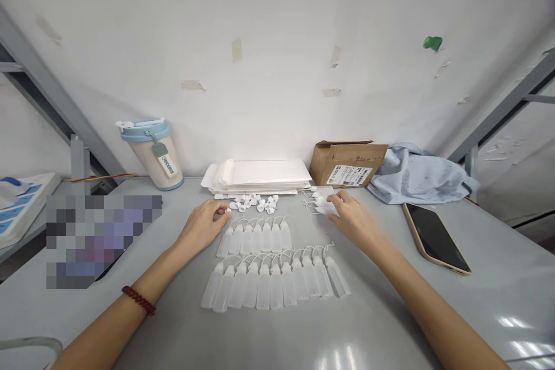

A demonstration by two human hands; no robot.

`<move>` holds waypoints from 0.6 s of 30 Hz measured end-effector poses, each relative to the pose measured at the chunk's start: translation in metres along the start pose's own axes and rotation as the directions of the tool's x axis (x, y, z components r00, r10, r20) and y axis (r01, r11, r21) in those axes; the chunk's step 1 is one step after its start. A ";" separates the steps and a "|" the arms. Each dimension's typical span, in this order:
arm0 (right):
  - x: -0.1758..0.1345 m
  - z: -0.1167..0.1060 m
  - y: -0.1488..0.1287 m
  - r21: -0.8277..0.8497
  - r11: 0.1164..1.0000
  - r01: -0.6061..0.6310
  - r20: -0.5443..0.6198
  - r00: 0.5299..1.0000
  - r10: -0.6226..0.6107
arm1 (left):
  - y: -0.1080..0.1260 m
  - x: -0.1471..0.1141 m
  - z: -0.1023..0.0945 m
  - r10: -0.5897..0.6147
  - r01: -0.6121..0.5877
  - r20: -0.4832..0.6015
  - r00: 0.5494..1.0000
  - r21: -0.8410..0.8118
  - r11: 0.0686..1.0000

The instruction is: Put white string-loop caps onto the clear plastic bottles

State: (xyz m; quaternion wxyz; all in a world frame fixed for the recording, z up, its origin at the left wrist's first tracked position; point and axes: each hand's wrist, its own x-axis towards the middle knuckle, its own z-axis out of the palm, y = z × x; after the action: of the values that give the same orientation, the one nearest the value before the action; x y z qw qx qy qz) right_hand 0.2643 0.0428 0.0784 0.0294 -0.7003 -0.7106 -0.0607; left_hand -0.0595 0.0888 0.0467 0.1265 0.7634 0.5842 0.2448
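- Far left, a white-and-blue device [30, 208] is seen beside the grey table [373, 312], cut off by the edge of view.
- Next along, a patch of the tabletop is pixelated, so what is placed there cannot be told.
- Behind it, a cream tumbler [150, 156] with a blue lid is stood close to the wall [281, 23], a tag hung on its front.
- In comes the left arm, a dark red bracelet [137, 300] worn on it; the left hand [207, 222] is held with fingers curled, fingertips brought right up to the white caps [261, 207]. Whether a cap is pinched cannot be told.
- Mid-table, the caps are scattered just in front of a stack of white packets [264, 173].
- Nearer, the clear bottles are laid out in two lines: a shorter back row [257, 238], a longer front row [263, 289], thin curved strands seen at their necks.
- Over to the right hand [353, 217]: thumb and forefinger are parted at the loose bottles [323, 202]; whether one is gripped cannot be told.
- Behind that hand, an opened, labelled cardboard box [349, 165] is set, touched by a bunched light-blue cloth [416, 173].
- Far right, a phone [436, 237] is laid screen up.
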 end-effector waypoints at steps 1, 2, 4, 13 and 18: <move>-0.001 -0.001 -0.002 0.031 0.999 0.010 -0.013 1.000 -0.010 | 0.000 0.000 0.000 0.001 -0.001 -0.004 1.000 0.001 1.000; -0.003 -0.002 -0.004 0.082 0.996 0.035 -0.024 0.999 -0.033 | 0.001 0.000 0.000 0.002 -0.002 -0.008 1.000 0.002 1.000; -0.009 -0.005 -0.011 0.257 0.954 0.153 -0.035 0.988 -0.149 | 0.002 -0.001 0.000 0.002 -0.002 -0.013 1.000 0.001 1.000; -0.033 -0.014 -0.040 0.697 0.645 0.313 0.119 0.837 -0.535 | 0.000 -0.001 -0.001 -0.019 0.019 0.019 1.000 0.000 1.000; -0.030 -0.008 -0.043 0.672 0.672 0.311 0.127 0.846 -0.518 | 0.002 -0.001 -0.003 -0.032 0.033 0.026 0.999 -0.026 0.999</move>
State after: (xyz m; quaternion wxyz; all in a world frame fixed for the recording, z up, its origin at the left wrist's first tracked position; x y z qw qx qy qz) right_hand 0.2211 0.0118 0.0805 0.1353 -0.4672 -0.8263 0.2841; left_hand -0.0594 0.0873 0.0504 0.1478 0.7552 0.5916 0.2404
